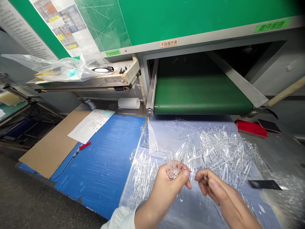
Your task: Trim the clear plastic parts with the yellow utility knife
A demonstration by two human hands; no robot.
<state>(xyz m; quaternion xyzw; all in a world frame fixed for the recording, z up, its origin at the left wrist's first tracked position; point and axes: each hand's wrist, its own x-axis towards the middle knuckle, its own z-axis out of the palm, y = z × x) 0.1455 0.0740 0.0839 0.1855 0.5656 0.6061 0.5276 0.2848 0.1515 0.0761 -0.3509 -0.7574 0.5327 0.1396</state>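
Observation:
My left hand (pixel 164 183) is closed round a small bunch of thin, clear plastic sticks (pixel 172 162), which point upward from between thumb and fingers. Just to its right, my right hand (pixel 220 189) has thumb and fingers curled together. Whatever those fingers may hold is too small and too hidden to name. Behind my right hand spreads a big, tangled heap of clear plastic sticks (pixel 224 151). Left of my left hand lies a flatter, more aligned batch of the sticks (pixel 143 175). All of this rests on a bluish sheet (pixel 190 206).
A green conveyor belt (pixel 200 92) ends behind the heap. On the left are a blue board (pixel 102 159), brown cardboard (pixel 52 143), a printed paper (pixel 91 125) and a red-handled cutter (pixel 85 146). Right of the heap lie a red pad (pixel 252 128) and a black strip (pixel 264 184).

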